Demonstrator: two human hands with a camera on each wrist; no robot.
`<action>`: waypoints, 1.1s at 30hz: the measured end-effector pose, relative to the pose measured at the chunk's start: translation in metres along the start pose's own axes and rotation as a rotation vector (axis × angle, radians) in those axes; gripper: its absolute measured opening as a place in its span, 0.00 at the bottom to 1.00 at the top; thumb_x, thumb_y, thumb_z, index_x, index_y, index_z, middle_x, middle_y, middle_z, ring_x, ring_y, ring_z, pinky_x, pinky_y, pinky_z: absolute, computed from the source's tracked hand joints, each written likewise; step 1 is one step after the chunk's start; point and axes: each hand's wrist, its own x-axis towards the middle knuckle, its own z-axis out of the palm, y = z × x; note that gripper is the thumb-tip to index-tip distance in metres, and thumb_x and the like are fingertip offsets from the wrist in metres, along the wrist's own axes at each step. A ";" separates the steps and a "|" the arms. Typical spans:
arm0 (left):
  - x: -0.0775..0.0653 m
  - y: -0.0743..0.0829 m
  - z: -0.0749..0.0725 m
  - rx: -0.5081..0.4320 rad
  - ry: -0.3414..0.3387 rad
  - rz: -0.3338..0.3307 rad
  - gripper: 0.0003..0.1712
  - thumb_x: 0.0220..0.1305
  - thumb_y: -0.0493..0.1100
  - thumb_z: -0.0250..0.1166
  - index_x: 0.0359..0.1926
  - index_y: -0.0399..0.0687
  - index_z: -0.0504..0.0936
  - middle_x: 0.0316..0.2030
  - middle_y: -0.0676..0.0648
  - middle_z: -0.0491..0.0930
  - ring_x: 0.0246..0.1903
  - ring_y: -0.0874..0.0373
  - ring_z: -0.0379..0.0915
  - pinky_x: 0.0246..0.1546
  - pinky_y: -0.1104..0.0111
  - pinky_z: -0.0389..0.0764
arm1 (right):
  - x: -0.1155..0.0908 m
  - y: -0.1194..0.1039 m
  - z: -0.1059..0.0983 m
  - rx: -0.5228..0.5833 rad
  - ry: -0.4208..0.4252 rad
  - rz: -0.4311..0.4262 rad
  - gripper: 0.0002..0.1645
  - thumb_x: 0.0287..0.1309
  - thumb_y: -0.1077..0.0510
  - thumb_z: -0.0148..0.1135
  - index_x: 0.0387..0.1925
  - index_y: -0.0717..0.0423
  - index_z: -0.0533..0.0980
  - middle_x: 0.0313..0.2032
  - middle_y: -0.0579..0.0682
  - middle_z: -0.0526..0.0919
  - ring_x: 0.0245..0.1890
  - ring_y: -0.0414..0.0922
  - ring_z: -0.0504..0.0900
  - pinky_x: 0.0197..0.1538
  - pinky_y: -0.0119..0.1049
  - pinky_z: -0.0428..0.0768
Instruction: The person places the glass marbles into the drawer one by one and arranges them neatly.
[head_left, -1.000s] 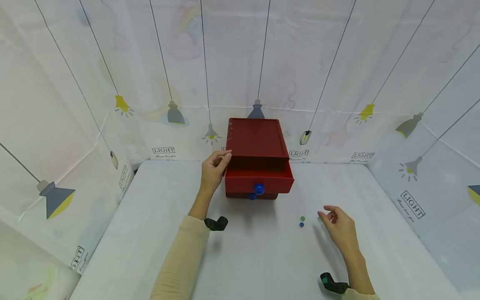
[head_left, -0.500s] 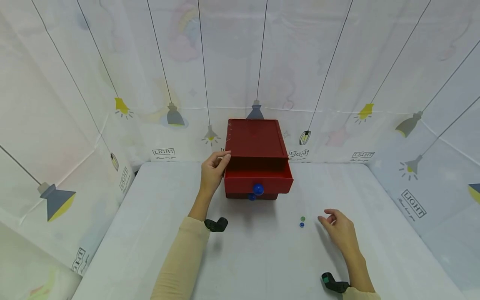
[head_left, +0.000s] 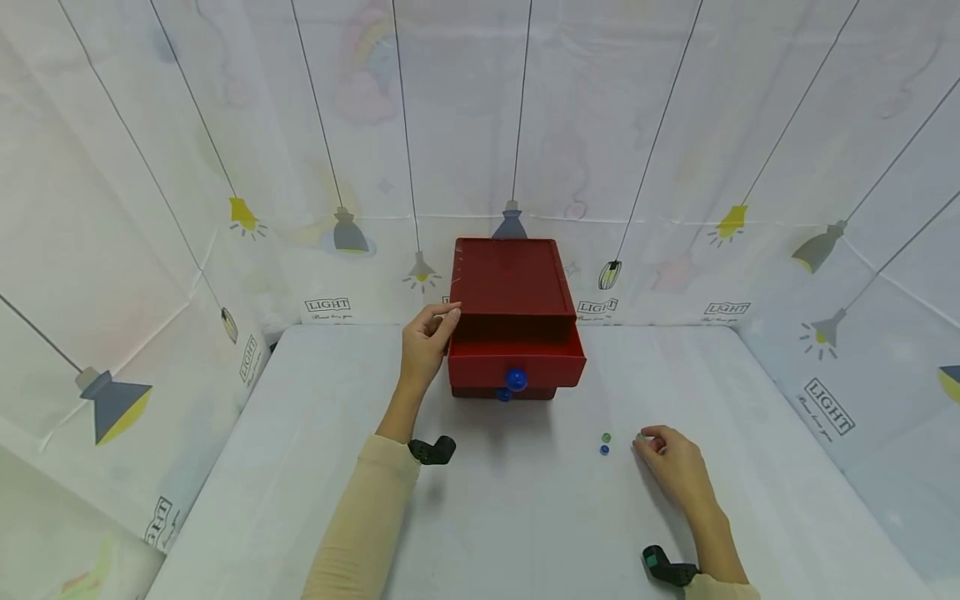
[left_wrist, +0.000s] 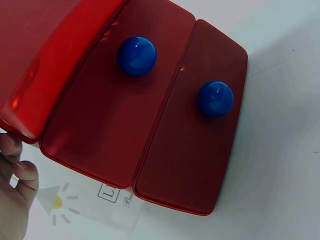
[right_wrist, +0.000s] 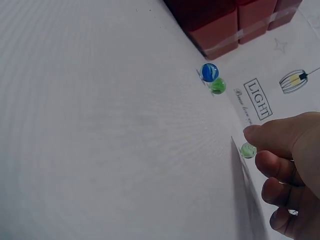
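Note:
In the head view, a red two-drawer box (head_left: pixel 510 275) stands at the back of the table, its upper drawer (head_left: pixel 480 372) pulled out. Blue round knobs (left_wrist: pixel 136 56) mark the drawer fronts. My left hand (head_left: pixel 424 346) rests its fingertips against the box's left front edge, thumb beside the index finger. At the right, my right hand (head_left: pixel 678 468) has thumb and index fingertips on either side of a pale green glass marble (right_wrist: pixel 248 150), which is partly covered by them. Left of this hand lie a green marble (head_left: pixel 606 437) and a blue marble (head_left: pixel 604 450), close together.
The white table (head_left: pixel 517 517) runs up to a printed backdrop cloth (head_left: pixel 660 167) with lamp drawings on three sides. Small black cameras are worn on both wrists, the left wrist camera (head_left: pixel 432 451) and right wrist camera (head_left: pixel 667 567).
My right hand has lowered slightly, and its thumb and index finger have closed in around the pale green marble. The left hand stays at the box, and the drawer has not moved.

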 end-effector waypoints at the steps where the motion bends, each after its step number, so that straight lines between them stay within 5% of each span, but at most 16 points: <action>1: 0.000 0.000 0.000 0.000 0.000 0.001 0.13 0.70 0.40 0.63 0.51 0.39 0.84 0.16 0.57 0.72 0.17 0.65 0.63 0.17 0.74 0.66 | 0.000 0.000 0.000 0.003 -0.003 0.003 0.16 0.64 0.56 0.65 0.48 0.63 0.80 0.29 0.50 0.80 0.27 0.41 0.72 0.27 0.29 0.70; 21: 0.000 -0.002 0.000 0.002 -0.004 0.001 0.13 0.71 0.40 0.63 0.52 0.39 0.84 0.16 0.59 0.71 0.16 0.65 0.63 0.17 0.74 0.66 | 0.010 0.001 -0.003 -0.046 -0.068 0.031 0.16 0.65 0.57 0.63 0.47 0.66 0.80 0.33 0.53 0.83 0.31 0.45 0.77 0.33 0.37 0.74; 33: 0.000 -0.001 0.000 0.007 -0.004 -0.003 0.14 0.71 0.41 0.63 0.52 0.39 0.84 0.16 0.59 0.72 0.17 0.64 0.64 0.17 0.74 0.67 | 0.010 -0.008 -0.014 -0.053 -0.007 -0.020 0.15 0.64 0.57 0.62 0.44 0.66 0.81 0.29 0.52 0.80 0.26 0.42 0.72 0.27 0.31 0.69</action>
